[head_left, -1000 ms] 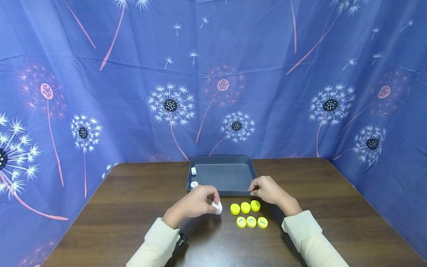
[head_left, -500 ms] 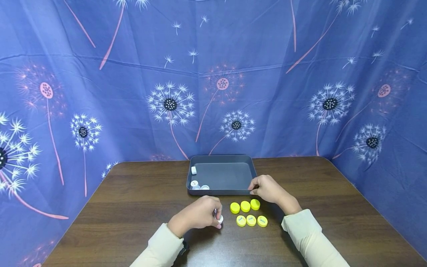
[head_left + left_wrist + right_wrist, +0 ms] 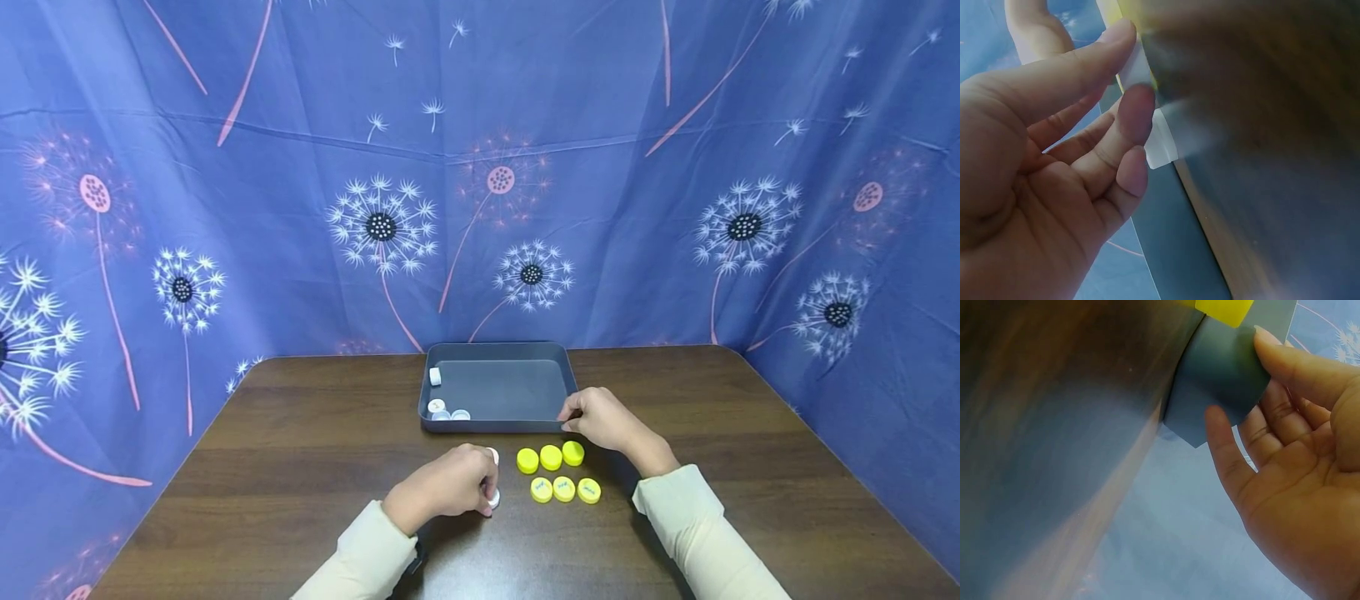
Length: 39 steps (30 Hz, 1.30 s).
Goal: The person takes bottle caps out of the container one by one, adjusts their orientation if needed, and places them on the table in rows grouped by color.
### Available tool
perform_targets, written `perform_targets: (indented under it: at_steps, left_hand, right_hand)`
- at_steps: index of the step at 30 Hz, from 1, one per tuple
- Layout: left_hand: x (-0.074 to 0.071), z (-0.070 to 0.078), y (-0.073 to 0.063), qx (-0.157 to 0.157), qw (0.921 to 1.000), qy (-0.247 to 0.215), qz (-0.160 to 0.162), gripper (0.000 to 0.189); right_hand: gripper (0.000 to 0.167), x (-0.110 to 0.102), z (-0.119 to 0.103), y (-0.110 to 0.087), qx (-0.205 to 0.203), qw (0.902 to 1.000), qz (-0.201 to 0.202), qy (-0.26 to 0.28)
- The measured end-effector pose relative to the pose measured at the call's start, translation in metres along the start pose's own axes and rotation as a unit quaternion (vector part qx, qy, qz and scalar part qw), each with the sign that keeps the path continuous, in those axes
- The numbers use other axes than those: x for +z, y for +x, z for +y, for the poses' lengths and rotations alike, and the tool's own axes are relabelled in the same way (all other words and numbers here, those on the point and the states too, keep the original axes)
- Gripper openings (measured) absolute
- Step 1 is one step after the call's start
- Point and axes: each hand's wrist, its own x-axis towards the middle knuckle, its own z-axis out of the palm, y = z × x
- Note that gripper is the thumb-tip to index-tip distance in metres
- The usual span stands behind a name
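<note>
Your left hand (image 3: 453, 481) was low over the near-middle of the brown table (image 3: 300, 467), thumb and fingers pinching a white cap (image 3: 494, 499) at its edge, and your knuckles hid part of it. Just beyond that cap, a second white cap (image 3: 494, 454) showed partly past the back of your fingers. Your right hand (image 3: 606, 418) held the near right corner of the dark gray tray (image 3: 517, 387), thumb and fingers closed on its wall; your right wrist view showed the thumb against the outside of it. Four white caps lay in the tray: one (image 3: 435, 377) by the left wall, one (image 3: 437, 406) nearer the front left corner, and two more (image 3: 461, 415) along the near wall, partly hidden by it. Between your hands, in front of the tray, you had yellow caps in two rows: a back row of three (image 3: 551, 457) and a front row of three (image 3: 564, 489) with blue marks on their tops. Your pale sleeves (image 3: 693, 517) reached in from the near edge, and a dark object (image 3: 415, 560) showed only partly beside the left cuff. A blue cloth (image 3: 615, 192) printed with dandelions hung behind the table.
</note>
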Motion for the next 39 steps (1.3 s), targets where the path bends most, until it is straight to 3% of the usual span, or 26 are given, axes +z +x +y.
perform_targets:
  at_steps: [15, 27, 31, 35, 39]
  left_hand:
    - [-0.007, 0.002, -0.001, -0.015, 0.9998, -0.013, -0.010, 0.023]
    - [-0.019, 0.001, -0.003, -0.028, 0.9981, -0.054, 0.002, 0.011]
    - [-0.022, -0.003, -0.005, -0.055, 0.9957, -0.064, 0.038, 0.012]
    - [-0.027, -0.009, -0.006, -0.078, 0.9884, -0.084, 0.100, 0.014]
    - [-0.031, -0.018, -0.007, -0.095, 0.9796, -0.076, 0.159, 0.016]
  right_hand:
    - [0.015, 0.001, 0.000, -0.001, 0.000, 1.0000, 0.003, -0.001]
    - [0.016, 0.001, 0.001, -0.001, -0.007, 1.0000, 0.004, 0.005]
    - [0.016, 0.002, 0.002, -0.001, -0.011, 0.9999, 0.004, 0.005]
    - [0.015, 0.001, 0.001, -0.001, -0.012, 0.9999, 0.005, 0.006]
    - [0.014, 0.000, -0.001, 0.000, -0.007, 1.0000, 0.002, 0.007]
